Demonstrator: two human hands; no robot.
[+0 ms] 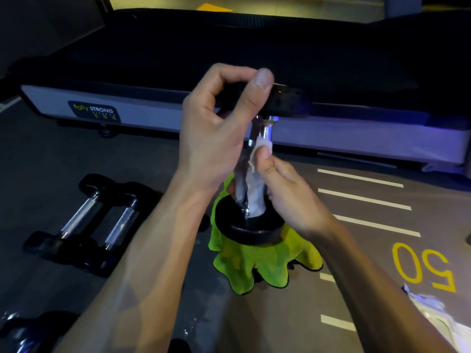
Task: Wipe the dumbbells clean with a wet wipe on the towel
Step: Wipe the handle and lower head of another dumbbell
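Observation:
A dumbbell (251, 229) with black ends and a chrome handle stands upright on its lower end over a lime-green towel (257, 266) on the floor. My left hand (216, 128) grips its upper black end from above, thumb over the rim. My right hand (283, 189) holds a white wet wipe (254, 192) wrapped against the chrome handle, thumb pressing the wipe's top corner. The lower part of the handle is hidden by the wipe.
Two more dumbbells (89, 222) lie side by side on the floor to the left, and another (23, 335) shows at the bottom left corner. A treadmill base (102, 108) runs across behind. White crumpled packaging (438, 317) lies at the lower right.

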